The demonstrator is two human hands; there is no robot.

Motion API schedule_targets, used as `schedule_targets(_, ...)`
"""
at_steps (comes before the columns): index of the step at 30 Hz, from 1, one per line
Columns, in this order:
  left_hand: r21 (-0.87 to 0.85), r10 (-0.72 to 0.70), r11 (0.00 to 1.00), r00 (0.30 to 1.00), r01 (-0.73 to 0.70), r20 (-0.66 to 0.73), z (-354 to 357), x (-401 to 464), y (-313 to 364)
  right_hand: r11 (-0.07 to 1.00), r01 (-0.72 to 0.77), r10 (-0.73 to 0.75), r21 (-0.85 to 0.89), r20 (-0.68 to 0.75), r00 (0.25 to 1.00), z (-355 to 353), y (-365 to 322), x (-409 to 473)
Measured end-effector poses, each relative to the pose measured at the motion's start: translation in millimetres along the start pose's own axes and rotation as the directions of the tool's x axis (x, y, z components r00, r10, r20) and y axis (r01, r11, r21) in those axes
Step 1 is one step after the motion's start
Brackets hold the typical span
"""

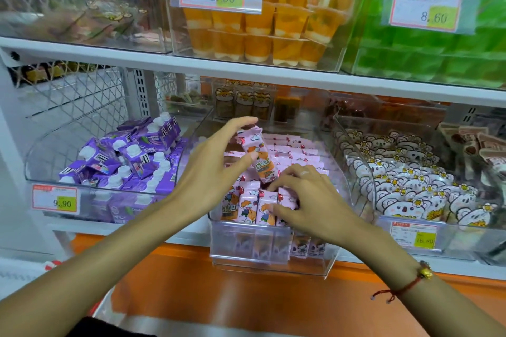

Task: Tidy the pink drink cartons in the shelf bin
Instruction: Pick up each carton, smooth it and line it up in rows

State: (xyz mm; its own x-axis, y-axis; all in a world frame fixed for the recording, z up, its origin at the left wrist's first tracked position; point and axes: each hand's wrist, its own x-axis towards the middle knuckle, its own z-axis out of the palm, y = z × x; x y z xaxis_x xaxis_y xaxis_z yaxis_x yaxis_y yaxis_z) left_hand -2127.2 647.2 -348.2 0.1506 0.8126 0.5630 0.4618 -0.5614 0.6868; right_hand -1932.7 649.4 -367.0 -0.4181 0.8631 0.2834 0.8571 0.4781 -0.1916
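Note:
A clear plastic bin (273, 260) on the middle shelf holds several pink drink cartons (290, 150) with a cartoon child printed on them. My left hand (219, 169) holds one pink carton (258, 156) lifted and tilted above the pile, pinched between thumb and fingers. My right hand (306, 200) rests on the front row of upright cartons (250, 205), fingers curled over their tops and thumb against a carton's face. Lower cartons show blurred through the bin's front wall.
A bin of purple cartons (131, 156) stands to the left, a bin of bear-print packets (405, 180) to the right. Orange jelly cups (273, 27) and green packs (438, 57) fill the shelf above. An orange ledge (246, 295) runs below.

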Motion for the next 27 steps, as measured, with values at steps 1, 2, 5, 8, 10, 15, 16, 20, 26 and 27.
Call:
schedule_targets(1,0.016,0.016,1.0,1.0,-0.017,0.021,0,2,0,0.998,0.002,-0.002,0.061,-0.01,1.0,-3,1,-1)
schedule_targets(2,0.03,0.025,0.999,0.999,-0.026,0.044,0,5,0,0.995,0.007,-0.006,0.104,-0.015,1.0,-5,2,-3)
schedule_targets(5,0.068,0.018,0.997,0.99,-0.027,0.137,-3,17,2,0.989,0.038,-0.038,0.145,-0.003,0.999,-7,3,-7)
schedule_targets(8,0.085,0.023,0.995,0.974,-0.043,0.227,-7,28,8,0.988,0.064,-0.064,0.141,-0.006,0.998,-5,5,-9)
schedule_targets(10,0.122,0.046,0.989,0.962,-0.081,0.27,-8,33,11,0.987,0.063,-0.063,0.146,-0.005,0.998,-5,6,-10)
schedule_targets(15,0.335,-0.019,0.932,0.905,-0.137,0.424,-4,41,7,0.987,0.046,-0.045,0.153,-0.012,0.999,-5,5,-9)
schedule_targets(16,0.432,-0.018,0.878,0.889,-0.205,0.458,-1,44,5,0.988,0.04,-0.038,0.152,-0.014,0.999,-5,5,-9)
schedule_targets(20,0.555,-0.074,0.752,0.791,-0.356,0.608,12,47,-3,0.99,0.035,-0.032,0.135,-0.024,0.999,-3,5,-9)
schedule_targets(26,0.54,-0.064,0.777,0.815,-0.322,0.576,7,43,-1,0.994,0.02,-0.015,0.11,-0.05,0.999,0,4,-9)
schedule_targets(27,0.546,-0.033,0.774,0.841,-0.32,0.539,6,40,-1,0.994,0.019,-0.014,0.108,-0.045,0.999,0,3,-9)
